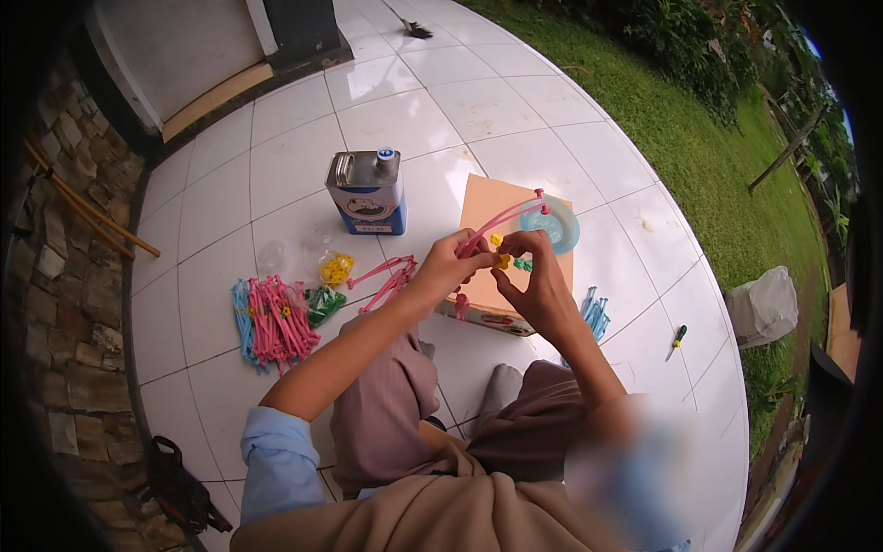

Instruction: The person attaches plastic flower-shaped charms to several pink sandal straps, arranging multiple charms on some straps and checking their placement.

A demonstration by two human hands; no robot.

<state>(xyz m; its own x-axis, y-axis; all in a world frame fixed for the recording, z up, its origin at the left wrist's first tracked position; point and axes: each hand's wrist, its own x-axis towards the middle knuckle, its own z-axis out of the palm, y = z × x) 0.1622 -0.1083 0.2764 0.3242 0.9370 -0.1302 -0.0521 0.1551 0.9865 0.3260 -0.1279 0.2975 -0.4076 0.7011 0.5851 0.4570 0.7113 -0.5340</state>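
My left hand [449, 269] is closed around pink plastic strips [501, 217] with knobbed ends, which stick up toward the far right. Facing it, my right hand [541, 278] pinches a small yellow flower-shaped piece [502, 261] between thumb and fingertip, right by the left fingertips. Both hands are over a cardboard box [478, 195]. A pale blue round dish [568, 241] rests on the box's far right part. Small green pieces [523, 264] and another yellow piece [497, 240] show between and beyond my fingers. How the held pieces meet is too small to tell.
On the tiled floor at left lie a pile of pink strips [276, 322], blue strips [243, 317], and bags of yellow pieces [336, 269] and green pieces [324, 305]. A metal can [368, 198] stands beyond. More blue strips [595, 313] and a screwdriver [679, 340] lie right.
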